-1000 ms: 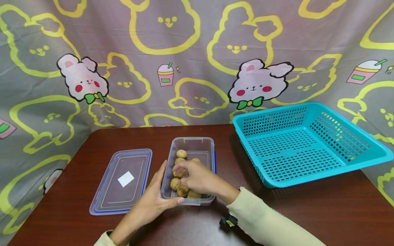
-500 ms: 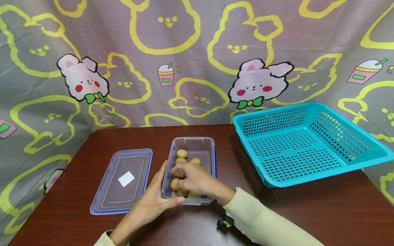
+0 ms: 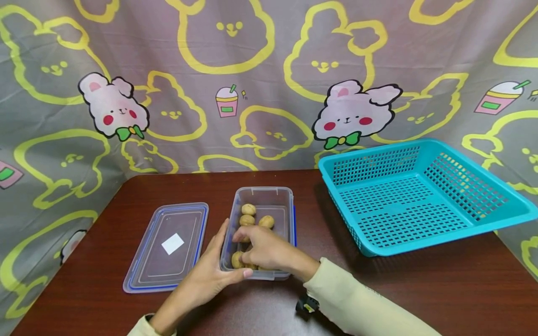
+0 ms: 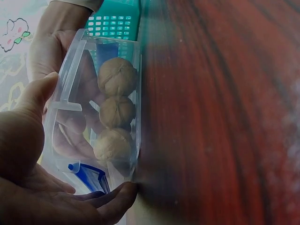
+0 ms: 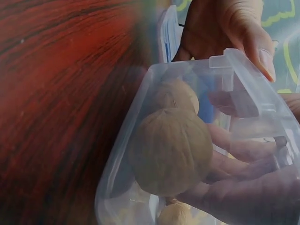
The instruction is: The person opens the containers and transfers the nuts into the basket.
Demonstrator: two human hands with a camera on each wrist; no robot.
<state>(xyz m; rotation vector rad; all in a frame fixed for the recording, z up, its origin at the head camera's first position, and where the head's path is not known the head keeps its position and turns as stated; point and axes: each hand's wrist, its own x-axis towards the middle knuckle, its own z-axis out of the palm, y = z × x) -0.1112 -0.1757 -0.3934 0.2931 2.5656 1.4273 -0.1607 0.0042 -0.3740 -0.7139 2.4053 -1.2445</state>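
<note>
A clear plastic container [image 3: 282,211] with blue clips stands uncovered on the table with several walnuts [image 3: 248,209] inside. My left hand [image 3: 212,275] grips its near left corner, thumb over the front rim and fingers along the left side. My right hand [image 3: 266,247] reaches into the container, its curled index finger and thumb around a walnut and partly hiding those beneath. Through the near wall, the left wrist view shows a row of walnuts [image 4: 115,112]. In the right wrist view a large walnut [image 5: 171,150] sits close to my right fingers [image 5: 234,145].
The container's clear lid [image 3: 189,233], blue-edged with a white label, lies on the table to the left. A turquoise perforated basket [image 3: 399,200] stands at the right. A patterned cloth [image 3: 260,140] hangs behind the brown table [image 3: 105,261].
My right hand has shifted slightly toward the left inside the container. The walnut on its far side shows more fully now. My left hand keeps its hold on the container.
</note>
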